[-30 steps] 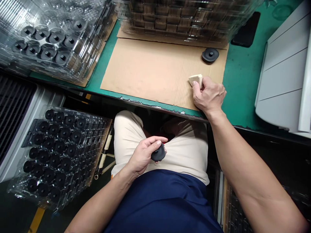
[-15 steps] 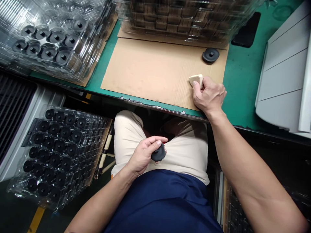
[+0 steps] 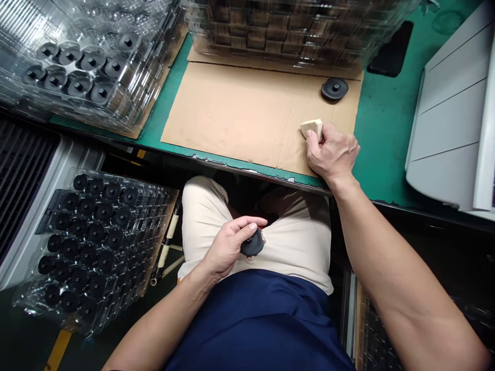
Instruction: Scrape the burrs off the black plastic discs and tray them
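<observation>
Above my lap, my left hand [image 3: 232,242] is closed around a round black part [image 3: 253,243], thumb on top and index finger stretched past it. My right hand [image 3: 334,152] rests at the right side of a cardboard sheet [image 3: 228,113], gripping a folded pale yellow cloth or pad [image 3: 310,125] whose exact kind I cannot tell. Beyond that hand, a second round black part [image 3: 334,89] lies on the cardboard with its small central stub facing up.
Stacked clear plastic trays [image 3: 270,31] stand behind the cardboard. More trays with black parts sit on the bench at upper left [image 3: 116,93] and, lower, beside my leg [image 3: 96,232]. A black flat object [image 3: 390,49] and a grey-white housing [image 3: 452,134] are at right on the green bench [image 3: 382,129].
</observation>
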The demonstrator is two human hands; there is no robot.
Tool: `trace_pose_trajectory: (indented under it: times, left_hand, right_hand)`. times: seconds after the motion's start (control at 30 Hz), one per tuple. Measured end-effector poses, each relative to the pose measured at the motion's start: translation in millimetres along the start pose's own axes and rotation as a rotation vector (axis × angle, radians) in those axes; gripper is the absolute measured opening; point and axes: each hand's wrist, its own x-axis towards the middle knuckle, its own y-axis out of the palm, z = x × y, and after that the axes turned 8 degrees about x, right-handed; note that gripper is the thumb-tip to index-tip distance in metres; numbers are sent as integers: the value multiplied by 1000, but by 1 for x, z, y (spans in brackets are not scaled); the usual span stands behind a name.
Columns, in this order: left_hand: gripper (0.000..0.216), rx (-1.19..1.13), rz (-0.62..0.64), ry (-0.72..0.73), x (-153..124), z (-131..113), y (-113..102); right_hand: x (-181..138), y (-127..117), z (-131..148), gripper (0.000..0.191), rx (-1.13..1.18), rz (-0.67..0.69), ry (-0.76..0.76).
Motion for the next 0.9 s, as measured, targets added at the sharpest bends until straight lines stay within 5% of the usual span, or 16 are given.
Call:
trace_pose_trajectory:
  times: [0.9]
  left_hand:
    - [43, -9, -16, -7, -2, -5, 0]
  right_hand:
    - [-1, -3, 1, 37, -13, 15, 11]
